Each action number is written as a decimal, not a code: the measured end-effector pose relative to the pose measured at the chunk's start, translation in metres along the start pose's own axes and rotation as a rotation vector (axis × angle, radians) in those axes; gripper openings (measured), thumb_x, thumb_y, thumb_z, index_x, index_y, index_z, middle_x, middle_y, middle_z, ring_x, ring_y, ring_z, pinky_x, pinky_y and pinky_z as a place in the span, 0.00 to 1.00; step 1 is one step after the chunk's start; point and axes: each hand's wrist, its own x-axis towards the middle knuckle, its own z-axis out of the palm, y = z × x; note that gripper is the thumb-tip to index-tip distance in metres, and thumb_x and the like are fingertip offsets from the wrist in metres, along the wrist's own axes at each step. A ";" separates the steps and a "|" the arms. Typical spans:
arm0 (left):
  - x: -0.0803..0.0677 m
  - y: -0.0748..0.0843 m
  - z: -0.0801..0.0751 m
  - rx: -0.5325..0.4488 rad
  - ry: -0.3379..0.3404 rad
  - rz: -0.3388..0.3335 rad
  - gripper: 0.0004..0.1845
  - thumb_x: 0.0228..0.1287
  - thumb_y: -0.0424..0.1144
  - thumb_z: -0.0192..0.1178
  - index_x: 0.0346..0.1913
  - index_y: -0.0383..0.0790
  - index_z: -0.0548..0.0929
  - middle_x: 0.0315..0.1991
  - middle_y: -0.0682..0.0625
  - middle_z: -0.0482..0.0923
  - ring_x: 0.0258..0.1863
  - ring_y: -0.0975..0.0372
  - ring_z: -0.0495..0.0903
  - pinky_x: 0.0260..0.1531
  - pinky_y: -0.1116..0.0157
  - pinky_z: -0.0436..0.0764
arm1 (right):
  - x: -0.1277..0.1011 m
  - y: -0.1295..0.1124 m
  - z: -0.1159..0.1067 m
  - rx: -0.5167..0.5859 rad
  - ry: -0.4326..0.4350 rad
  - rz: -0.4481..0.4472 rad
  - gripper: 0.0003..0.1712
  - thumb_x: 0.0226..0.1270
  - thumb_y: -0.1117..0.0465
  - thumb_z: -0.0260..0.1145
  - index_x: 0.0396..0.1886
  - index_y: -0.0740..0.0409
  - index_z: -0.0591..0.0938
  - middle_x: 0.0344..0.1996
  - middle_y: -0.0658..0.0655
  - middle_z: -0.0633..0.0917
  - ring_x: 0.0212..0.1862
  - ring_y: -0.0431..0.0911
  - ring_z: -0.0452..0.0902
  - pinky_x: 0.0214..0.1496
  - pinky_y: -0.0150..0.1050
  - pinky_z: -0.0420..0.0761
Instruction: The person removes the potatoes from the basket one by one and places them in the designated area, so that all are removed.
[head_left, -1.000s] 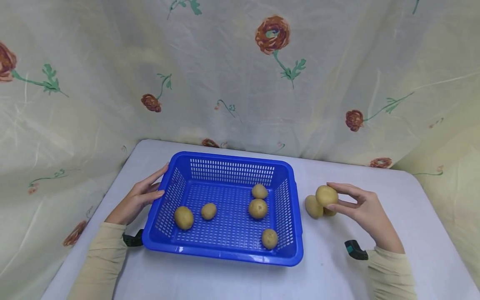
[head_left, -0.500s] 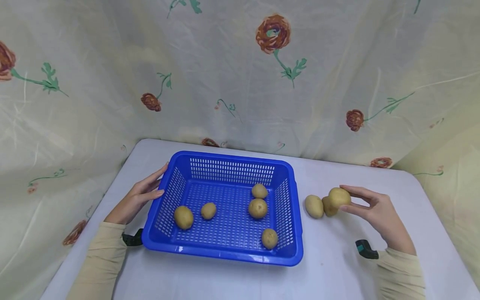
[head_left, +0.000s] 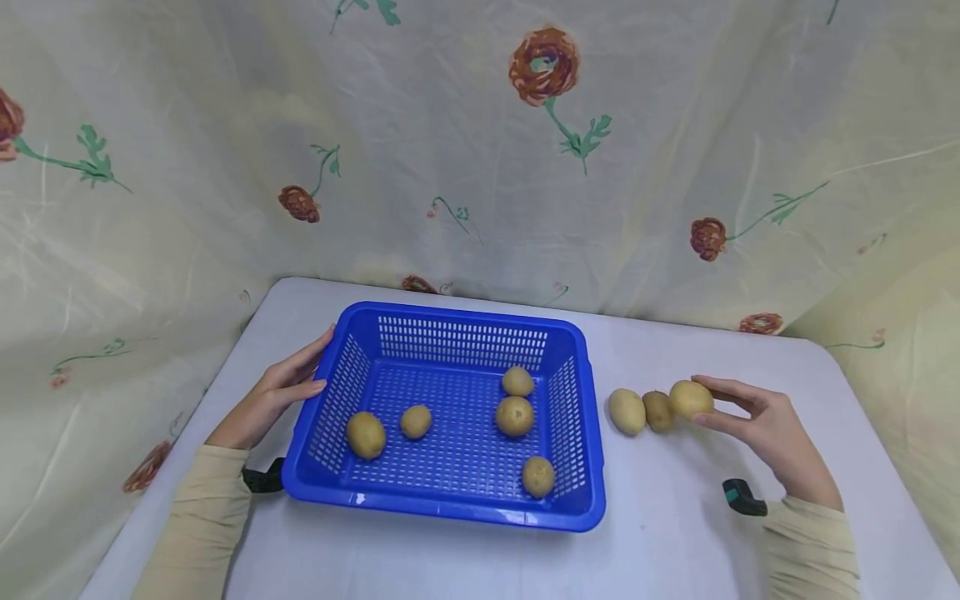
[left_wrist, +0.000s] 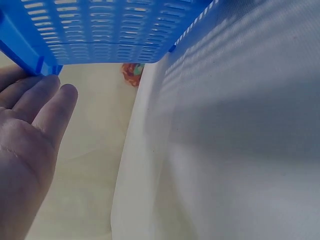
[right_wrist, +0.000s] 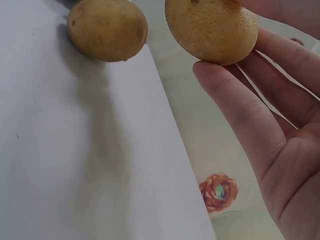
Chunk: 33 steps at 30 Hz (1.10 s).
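My left hand (head_left: 281, 390) is at the left side of the blue plastic basket (head_left: 450, 510), thumb on its rim and fingers stretched along the outside. In the left wrist view the fairly straight fingertips (left_wrist: 67, 95) meet the underside of the rim. Several potatoes lie spread inside the basket. To its right, my right hand (head_left: 765, 425) pinches a pale potato (head_left: 690, 401) between thumb and fingers. Just left of it on the table are a browner potato (head_left: 658, 412) and another pale potato (head_left: 626, 412). In the right wrist view the held potato (right_wrist: 212, 32) is partly cut off at the top.
A white-covered table (head_left: 660, 542) carries everything. Behind it and along both sides hangs a flower-printed curtain (head_left: 420, 133). The basket's right wall stands between the loose potatoes and those inside.
My right hand has moved to the right and slightly down with the held potato, uncovering the browner potato beside it. The left hand and basket stay put.
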 end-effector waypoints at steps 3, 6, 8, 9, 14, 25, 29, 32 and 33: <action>0.000 0.000 0.000 -0.011 -0.005 0.006 0.38 0.78 0.42 0.54 0.84 0.51 0.51 0.86 0.46 0.46 0.83 0.40 0.49 0.75 0.28 0.49 | -0.001 0.004 -0.002 0.013 0.003 0.009 0.32 0.63 0.56 0.78 0.67 0.57 0.81 0.52 0.30 0.87 0.58 0.18 0.74 0.52 0.14 0.71; -0.001 -0.001 0.000 -0.020 -0.008 0.010 0.38 0.79 0.42 0.54 0.84 0.51 0.51 0.85 0.46 0.46 0.82 0.39 0.51 0.75 0.28 0.50 | -0.001 0.007 -0.004 -0.011 0.002 0.024 0.32 0.65 0.54 0.77 0.67 0.55 0.81 0.53 0.29 0.86 0.58 0.16 0.72 0.52 0.14 0.69; -0.001 -0.001 0.000 -0.026 -0.008 0.012 0.38 0.79 0.41 0.54 0.84 0.52 0.51 0.85 0.46 0.47 0.82 0.39 0.51 0.75 0.28 0.49 | -0.001 0.008 -0.005 -0.024 -0.002 0.048 0.32 0.65 0.51 0.76 0.68 0.53 0.81 0.53 0.29 0.86 0.59 0.16 0.70 0.52 0.14 0.68; -0.001 -0.001 0.000 -0.028 -0.007 0.012 0.37 0.79 0.41 0.54 0.84 0.52 0.51 0.85 0.46 0.47 0.82 0.39 0.51 0.75 0.28 0.49 | -0.001 0.010 -0.006 -0.030 -0.006 0.054 0.33 0.65 0.51 0.76 0.68 0.53 0.81 0.53 0.30 0.85 0.59 0.16 0.70 0.52 0.15 0.68; -0.001 -0.001 0.000 -0.029 -0.006 0.006 0.37 0.79 0.41 0.54 0.84 0.53 0.51 0.85 0.45 0.48 0.81 0.38 0.53 0.75 0.27 0.49 | -0.002 0.020 -0.008 -0.029 -0.033 0.039 0.34 0.66 0.51 0.76 0.69 0.57 0.80 0.54 0.30 0.85 0.58 0.14 0.68 0.53 0.13 0.67; -0.001 -0.001 0.000 -0.026 -0.010 0.006 0.37 0.79 0.42 0.54 0.84 0.54 0.51 0.85 0.44 0.48 0.81 0.38 0.53 0.74 0.27 0.49 | 0.000 0.038 -0.006 -0.092 -0.061 0.062 0.35 0.66 0.47 0.75 0.68 0.57 0.80 0.58 0.35 0.86 0.56 0.13 0.65 0.59 0.19 0.71; -0.001 -0.001 0.000 -0.025 -0.010 0.009 0.37 0.79 0.42 0.54 0.84 0.54 0.51 0.85 0.45 0.48 0.82 0.38 0.52 0.74 0.27 0.49 | 0.002 0.041 -0.004 -0.104 -0.081 0.095 0.38 0.66 0.45 0.74 0.70 0.58 0.78 0.62 0.45 0.85 0.68 0.36 0.73 0.73 0.56 0.72; -0.001 -0.002 0.000 -0.024 -0.010 0.009 0.37 0.79 0.42 0.54 0.84 0.54 0.51 0.85 0.45 0.47 0.82 0.38 0.51 0.74 0.27 0.49 | 0.004 0.042 -0.003 -0.092 -0.093 0.110 0.39 0.66 0.44 0.74 0.71 0.58 0.77 0.65 0.51 0.84 0.73 0.54 0.70 0.70 0.70 0.67; -0.001 -0.002 0.000 -0.024 -0.010 0.010 0.37 0.79 0.42 0.54 0.84 0.54 0.51 0.85 0.45 0.47 0.82 0.38 0.51 0.74 0.27 0.49 | 0.004 0.043 -0.003 -0.098 -0.095 0.109 0.39 0.66 0.44 0.74 0.71 0.58 0.77 0.66 0.51 0.83 0.73 0.52 0.70 0.73 0.64 0.69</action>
